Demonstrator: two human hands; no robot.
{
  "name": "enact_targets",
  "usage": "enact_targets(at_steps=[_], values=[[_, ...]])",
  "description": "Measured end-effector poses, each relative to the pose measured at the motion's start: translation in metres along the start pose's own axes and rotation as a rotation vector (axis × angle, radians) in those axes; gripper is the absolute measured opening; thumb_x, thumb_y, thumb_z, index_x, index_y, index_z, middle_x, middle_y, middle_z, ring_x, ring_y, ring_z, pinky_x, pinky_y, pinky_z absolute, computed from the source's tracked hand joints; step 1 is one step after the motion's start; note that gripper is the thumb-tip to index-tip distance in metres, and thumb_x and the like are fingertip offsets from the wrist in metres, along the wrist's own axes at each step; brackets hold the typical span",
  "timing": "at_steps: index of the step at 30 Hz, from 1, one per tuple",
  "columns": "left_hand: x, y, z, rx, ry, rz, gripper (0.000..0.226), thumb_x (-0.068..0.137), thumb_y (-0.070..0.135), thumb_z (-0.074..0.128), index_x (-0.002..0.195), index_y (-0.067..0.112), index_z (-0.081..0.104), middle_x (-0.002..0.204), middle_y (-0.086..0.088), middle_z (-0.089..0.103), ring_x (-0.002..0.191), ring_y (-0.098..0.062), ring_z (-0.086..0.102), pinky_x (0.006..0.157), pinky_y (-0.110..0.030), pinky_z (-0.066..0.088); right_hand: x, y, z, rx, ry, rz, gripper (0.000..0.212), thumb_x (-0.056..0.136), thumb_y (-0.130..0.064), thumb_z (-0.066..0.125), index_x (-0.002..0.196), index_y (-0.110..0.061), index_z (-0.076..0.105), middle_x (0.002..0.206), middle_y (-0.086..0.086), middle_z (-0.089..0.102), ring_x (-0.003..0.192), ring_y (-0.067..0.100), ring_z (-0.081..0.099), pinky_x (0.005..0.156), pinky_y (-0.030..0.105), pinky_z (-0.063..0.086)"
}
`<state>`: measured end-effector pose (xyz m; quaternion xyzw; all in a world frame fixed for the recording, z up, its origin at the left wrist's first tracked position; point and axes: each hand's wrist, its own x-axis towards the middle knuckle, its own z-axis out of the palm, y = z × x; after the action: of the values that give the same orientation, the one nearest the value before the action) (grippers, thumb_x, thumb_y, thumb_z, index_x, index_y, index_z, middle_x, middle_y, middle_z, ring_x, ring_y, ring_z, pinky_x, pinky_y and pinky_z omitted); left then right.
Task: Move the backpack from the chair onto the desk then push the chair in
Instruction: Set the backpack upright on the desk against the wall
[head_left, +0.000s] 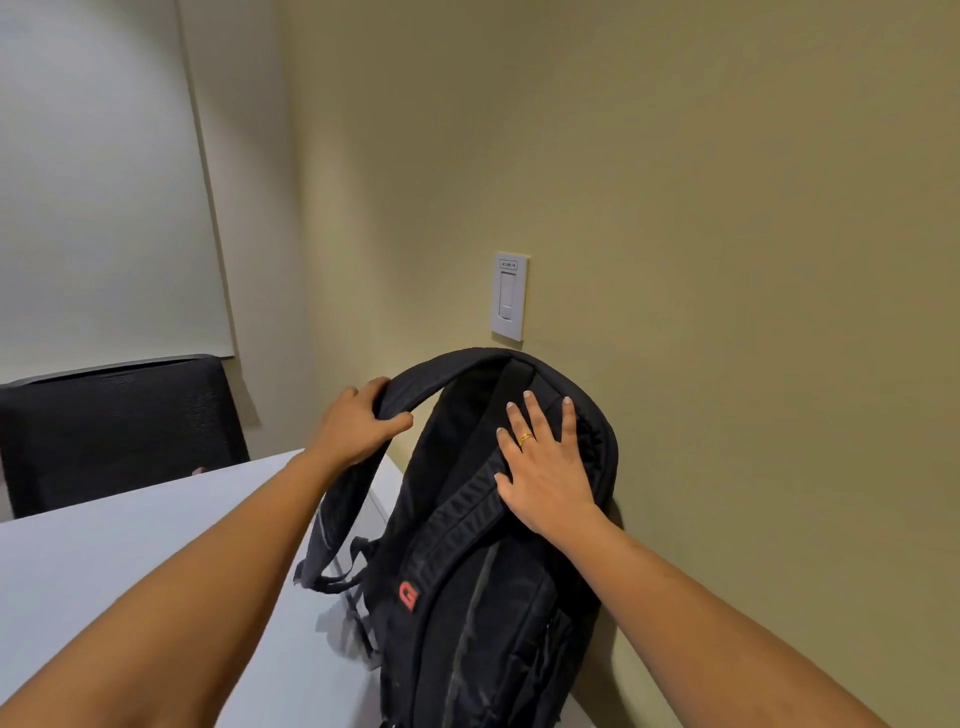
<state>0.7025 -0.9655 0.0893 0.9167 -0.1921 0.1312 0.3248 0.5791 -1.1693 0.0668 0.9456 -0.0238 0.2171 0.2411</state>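
A black backpack (493, 597) with a small red logo stands upright on the white desk (130, 571), leaning against the beige wall on the right. My left hand (353, 426) grips the backpack's padded shoulder strap near its top. My right hand (545, 467) lies flat with fingers spread on the upper part of the backpack, a gold ring on one finger. A black mesh chair (119, 431) stands at the far side of the desk on the left. The chair the backpack came from is out of view.
A white wall switch plate (510, 296) sits on the wall just above the backpack. A pale window blind (98, 182) covers the left wall behind the far chair. Loose straps trail from the backpack onto the desk.
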Motion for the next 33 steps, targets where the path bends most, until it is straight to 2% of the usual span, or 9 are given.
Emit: enact_targets(at_steps=[3, 5, 7, 10, 14, 19, 23, 26, 33], values=[[-0.012, 0.000, 0.007, 0.043, -0.051, -0.024, 0.080, 0.071, 0.064, 0.047, 0.138, 0.027, 0.027, 0.111, -0.015, 0.050, 0.096, -0.032, 0.053, 0.085, -0.040, 0.045, -0.001, 0.000, 0.000, -0.006, -0.005, 0.003, 0.058, 0.094, -0.048, 0.028, 0.143, -0.017, 0.022, 0.155, 0.011, 0.007, 0.140, 0.032, -0.013, 0.095, 0.062, -0.027], [-0.024, -0.003, 0.027, 0.051, -0.150, -0.021, 0.076, 0.083, 0.052, 0.052, 0.144, 0.023, 0.016, 0.129, -0.021, 0.045, 0.113, -0.037, 0.049, 0.096, -0.044, 0.043, -0.002, 0.001, 0.001, -0.011, -0.006, 0.007, 0.059, 0.094, -0.049, 0.027, 0.143, -0.017, 0.023, 0.155, 0.011, 0.008, 0.140, 0.032, -0.012, 0.095, 0.062, -0.027], [-0.038, -0.005, 0.051, -0.032, -0.357, -0.030, 0.084, 0.086, 0.042, 0.055, 0.146, 0.018, 0.001, 0.147, -0.021, 0.028, 0.131, -0.036, 0.035, 0.108, -0.047, 0.033, -0.001, 0.002, 0.001, -0.010, -0.005, 0.004, 0.058, 0.094, -0.049, 0.027, 0.143, -0.017, 0.023, 0.155, 0.010, 0.008, 0.140, 0.032, -0.012, 0.095, 0.062, -0.028], [-0.057, -0.008, 0.078, -0.164, -0.581, -0.101, 0.099, 0.084, 0.041, 0.059, 0.142, 0.016, -0.018, 0.155, -0.017, 0.000, 0.141, -0.034, 0.012, 0.115, -0.049, 0.019, -0.001, 0.001, 0.000, -0.007, -0.005, 0.005, 0.058, 0.094, -0.049, 0.027, 0.143, -0.017, 0.023, 0.155, 0.010, 0.008, 0.140, 0.032, -0.013, 0.094, 0.062, -0.029], [-0.065, -0.006, 0.085, -0.140, -0.533, -0.154, 0.100, 0.084, 0.045, 0.057, 0.142, 0.015, -0.020, 0.155, -0.017, -0.006, 0.142, -0.035, 0.009, 0.115, -0.049, 0.018, -0.001, 0.001, 0.001, -0.007, -0.009, 0.011, 0.058, 0.094, -0.049, 0.027, 0.143, -0.018, 0.022, 0.155, 0.010, 0.008, 0.140, 0.032, -0.013, 0.094, 0.061, -0.030], [-0.074, -0.005, 0.078, 0.019, -0.448, -0.106, 0.095, 0.085, 0.050, 0.052, 0.143, 0.013, -0.014, 0.156, -0.016, -0.004, 0.142, -0.035, 0.007, 0.115, -0.049, 0.015, -0.006, -0.007, -0.004, 0.023, -0.007, 0.028, 0.060, 0.093, -0.051, 0.028, 0.143, -0.019, 0.021, 0.155, 0.010, 0.007, 0.140, 0.031, -0.012, 0.091, 0.060, -0.033], [-0.085, -0.007, 0.080, 0.095, -0.414, -0.079, 0.093, 0.084, 0.056, 0.048, 0.144, 0.017, -0.012, 0.157, -0.011, -0.004, 0.143, -0.033, 0.005, 0.113, -0.057, 0.015, -0.019, -0.024, -0.005, 0.062, -0.014, 0.022, 0.061, 0.092, -0.052, 0.029, 0.143, -0.019, 0.019, 0.155, 0.010, 0.008, 0.140, 0.034, -0.012, 0.094, 0.061, -0.029], [-0.097, -0.011, 0.083, 0.173, -0.408, -0.077, 0.092, 0.083, 0.062, 0.043, 0.144, 0.022, -0.013, 0.157, -0.009, -0.006, 0.143, -0.033, 0.003, 0.111, -0.064, 0.008, -0.031, -0.034, -0.005, 0.087, -0.008, 0.006, 0.054, 0.096, -0.043, 0.027, 0.144, -0.019, 0.019, 0.155, 0.011, 0.007, 0.140, 0.034, -0.012, 0.097, 0.061, -0.024], [-0.131, -0.023, 0.091, 0.262, -0.419, -0.071, 0.087, 0.083, 0.067, 0.035, 0.143, 0.027, -0.013, 0.157, -0.007, -0.007, 0.143, -0.032, 0.000, 0.107, -0.067, 0.004, -0.070, -0.050, -0.001, 0.126, -0.029, -0.005, 0.052, 0.097, -0.040, 0.029, 0.144, -0.019, 0.019, 0.155, 0.010, 0.002, 0.140, 0.030, -0.014, 0.099, 0.061, -0.021]])
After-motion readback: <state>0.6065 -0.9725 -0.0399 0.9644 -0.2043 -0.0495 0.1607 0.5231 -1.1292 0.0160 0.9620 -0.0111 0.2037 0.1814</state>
